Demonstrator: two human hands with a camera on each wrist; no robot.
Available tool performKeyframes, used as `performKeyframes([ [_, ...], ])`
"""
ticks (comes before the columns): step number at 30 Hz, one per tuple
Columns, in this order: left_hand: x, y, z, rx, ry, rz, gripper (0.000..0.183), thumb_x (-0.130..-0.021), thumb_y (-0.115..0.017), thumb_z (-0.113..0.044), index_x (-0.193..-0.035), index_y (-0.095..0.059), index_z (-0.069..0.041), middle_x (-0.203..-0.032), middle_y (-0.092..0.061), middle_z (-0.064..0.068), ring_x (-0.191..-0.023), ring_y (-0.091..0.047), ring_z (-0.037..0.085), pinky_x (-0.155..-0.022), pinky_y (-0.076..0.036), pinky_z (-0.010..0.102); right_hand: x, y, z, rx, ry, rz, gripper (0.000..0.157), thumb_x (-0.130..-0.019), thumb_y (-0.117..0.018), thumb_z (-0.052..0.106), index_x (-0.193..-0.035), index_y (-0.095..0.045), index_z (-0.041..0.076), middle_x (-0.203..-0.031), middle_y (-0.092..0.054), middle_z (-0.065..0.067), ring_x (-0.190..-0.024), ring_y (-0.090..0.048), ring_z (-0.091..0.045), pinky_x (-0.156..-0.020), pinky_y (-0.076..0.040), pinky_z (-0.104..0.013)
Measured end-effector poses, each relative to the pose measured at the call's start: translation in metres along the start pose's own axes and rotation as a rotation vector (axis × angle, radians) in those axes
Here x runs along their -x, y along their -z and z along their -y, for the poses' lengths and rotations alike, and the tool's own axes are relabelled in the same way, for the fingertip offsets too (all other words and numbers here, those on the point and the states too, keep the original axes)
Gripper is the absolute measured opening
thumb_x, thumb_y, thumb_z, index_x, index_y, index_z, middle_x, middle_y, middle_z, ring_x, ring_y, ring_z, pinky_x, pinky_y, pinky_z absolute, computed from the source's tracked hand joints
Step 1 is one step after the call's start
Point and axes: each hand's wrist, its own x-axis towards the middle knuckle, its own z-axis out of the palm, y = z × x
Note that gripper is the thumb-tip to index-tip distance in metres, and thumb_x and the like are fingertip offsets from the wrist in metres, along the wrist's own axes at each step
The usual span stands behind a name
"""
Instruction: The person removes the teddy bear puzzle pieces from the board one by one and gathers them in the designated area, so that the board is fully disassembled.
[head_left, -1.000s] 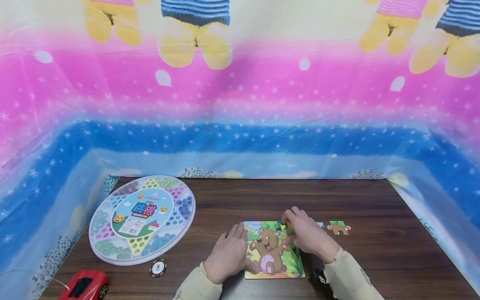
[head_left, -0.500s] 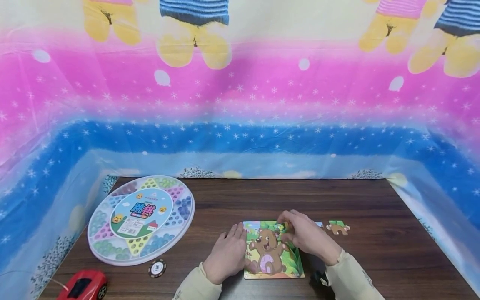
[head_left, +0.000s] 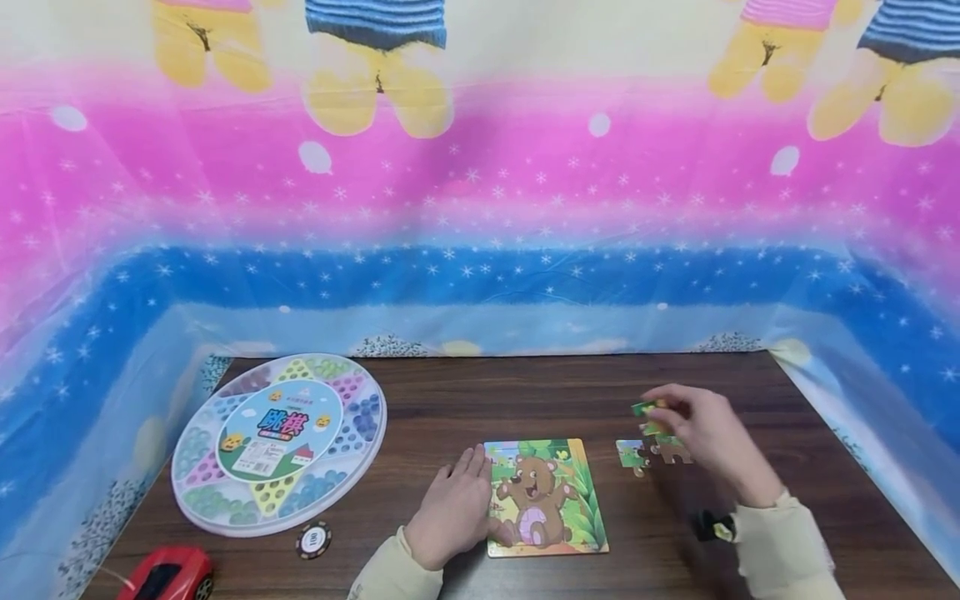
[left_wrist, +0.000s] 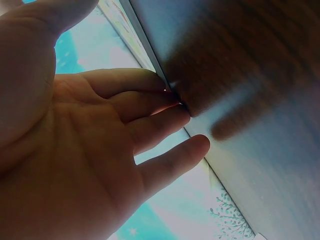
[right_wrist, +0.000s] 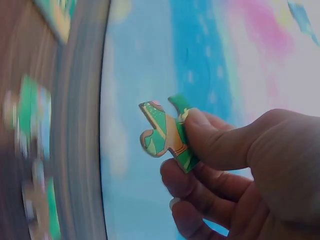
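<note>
A square jigsaw puzzle [head_left: 534, 496] with a cartoon bear lies on the table. My left hand [head_left: 457, 508] rests along its left edge with the fingers straight; in the left wrist view the fingertips [left_wrist: 182, 115] are right at the board's edge. Off to the right of the puzzle, my right hand [head_left: 701, 433] is raised, pinching a green and yellow jigsaw piece [right_wrist: 167, 132] between thumb and fingers. Below that hand lie loose pieces: one with blue and green [head_left: 632, 453] and a brown one [head_left: 675, 451], partly covered by the hand.
A round Chinese checkers set [head_left: 281, 442] with marbles under its clear cover lies at the left. In front of it are a poker chip [head_left: 313, 540] and a red toy car [head_left: 168, 575]. A patterned cloth [head_left: 480, 275] stands around the table's back and sides.
My right hand has moved from the puzzle's upper right corner to the right and up, now with a jigsaw piece in its fingers. The left hand stays at the left edge.
</note>
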Motion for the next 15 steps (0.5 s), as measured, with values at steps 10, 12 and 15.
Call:
performKeyframes([
  [10,-0.002,0.000,-0.001,0.002,0.010,0.005,0.102,-0.063,-0.078,-0.060,-0.136,-0.051,0.007,-0.145,-0.044,0.022,-0.134,-0.042,0.035,-0.099,-0.042,0.051,0.011,0.037,-0.075,0.064,-0.155,0.004,0.028,-0.095,-0.064,0.019,-0.115,-0.060,0.000,-0.083,-0.067,-0.006,-0.068,-0.067,-0.019,-0.059,-0.050,-0.034],
  [12,-0.002,0.000,-0.001,-0.005,0.008,0.009,0.103,-0.064,-0.078,-0.061,-0.136,-0.051,0.006,-0.145,-0.044,0.022,-0.134,-0.042,0.034,-0.100,-0.042,0.051,0.012,0.038,-0.083,0.068,-0.172,0.021,0.029,-0.095,-0.064,0.020,-0.115,-0.060,0.000,-0.080,-0.065,-0.005,-0.068,-0.066,-0.018,-0.059,-0.050,-0.034],
  [15,-0.002,0.000,-0.001,-0.002,0.007,0.016,0.102,-0.065,-0.077,-0.061,-0.137,-0.050,0.006,-0.146,-0.043,0.021,-0.135,-0.042,0.034,-0.100,-0.042,0.050,0.012,0.038,-0.090,0.069,-0.184,0.040,0.030,-0.094,-0.064,0.020,-0.115,-0.060,-0.001,-0.079,-0.063,-0.005,-0.067,-0.066,-0.017,-0.059,-0.051,-0.035],
])
